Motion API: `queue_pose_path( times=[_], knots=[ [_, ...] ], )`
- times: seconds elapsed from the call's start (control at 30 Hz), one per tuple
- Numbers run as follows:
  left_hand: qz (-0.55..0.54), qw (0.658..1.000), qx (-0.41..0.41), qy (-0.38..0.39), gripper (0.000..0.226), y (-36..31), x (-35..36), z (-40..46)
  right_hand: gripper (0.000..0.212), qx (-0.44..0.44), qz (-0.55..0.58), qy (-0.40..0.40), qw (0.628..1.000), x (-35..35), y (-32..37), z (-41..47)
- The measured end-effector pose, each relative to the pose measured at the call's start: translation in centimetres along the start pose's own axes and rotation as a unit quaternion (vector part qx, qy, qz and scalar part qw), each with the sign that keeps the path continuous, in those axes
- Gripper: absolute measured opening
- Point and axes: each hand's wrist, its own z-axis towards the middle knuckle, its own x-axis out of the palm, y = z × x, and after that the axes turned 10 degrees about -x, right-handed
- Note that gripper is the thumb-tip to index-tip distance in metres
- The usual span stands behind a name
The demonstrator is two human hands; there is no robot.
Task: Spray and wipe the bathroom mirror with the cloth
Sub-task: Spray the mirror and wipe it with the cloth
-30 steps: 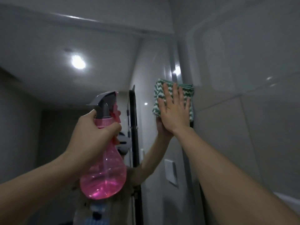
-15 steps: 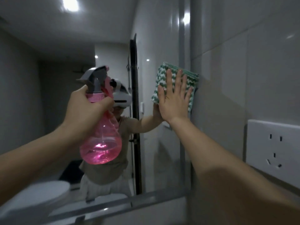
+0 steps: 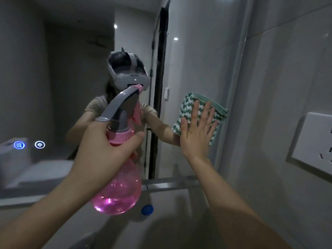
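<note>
While the right hand [image 3: 196, 133] lies flat with fingers straight and slightly spread, it presses the green-and-white cloth [image 3: 194, 112] against the mirror [image 3: 188, 60], close to the mirror's right edge where the tiled wall [image 3: 280, 87] begins. Most of the folded cloth shows above the fingertips and to both sides of them; its lower part sits under the palm, so the hand covers it without curling round it. To the left of that hand and nearer the camera, the left hand [image 3: 104, 150] grips the pink spray bottle [image 3: 118, 187] around its neck, fingers and thumb wrapped just below the grey trigger head [image 3: 122, 106]. Bottle held upright, slightly tilted; its round body hangs below the fist, pink liquid pooled at the bottom, and the nozzle points toward the glass. Whether a finger rests on the trigger cannot be told. Two lit round icons [image 3: 28, 145] glow on the mirror well left of the gripping hand. A white wall socket [image 3: 312, 142] sits on the tiles right of the pressing hand.
</note>
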Motion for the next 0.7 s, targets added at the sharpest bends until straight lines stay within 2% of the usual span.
queue_pose_path(
  times=[0.1, 0.3, 0.5, 0.7],
  knots=[
    [-0.015, 1.0, -0.018, 0.002, 0.019, 1.3, -0.1, -0.8, 0.06, 0.014, 0.008, 0.01, 1.0, 0.7, 1.0, -1.8],
    [-0.008, 0.999, -0.04, 0.009, 0.009, 3.5, -0.1, -1.3, 0.061, 0.024, 0.008, 0.009, 1.0, 1.5, 2.8, -5.0],
    [0.032, 0.998, -0.061, -0.014, 0.021, 6.5, -1.0, -2.2, 0.063, 0.035, 0.002, 0.004, 0.999, 1.9, 3.4, -6.0],
    [0.02, 0.994, -0.104, -0.008, 0.028, 7.8, -0.9, -3.2, 0.061, 0.013, -0.008, 0.047, 0.999, 2.7, 4.2, -9.0]
  ],
)
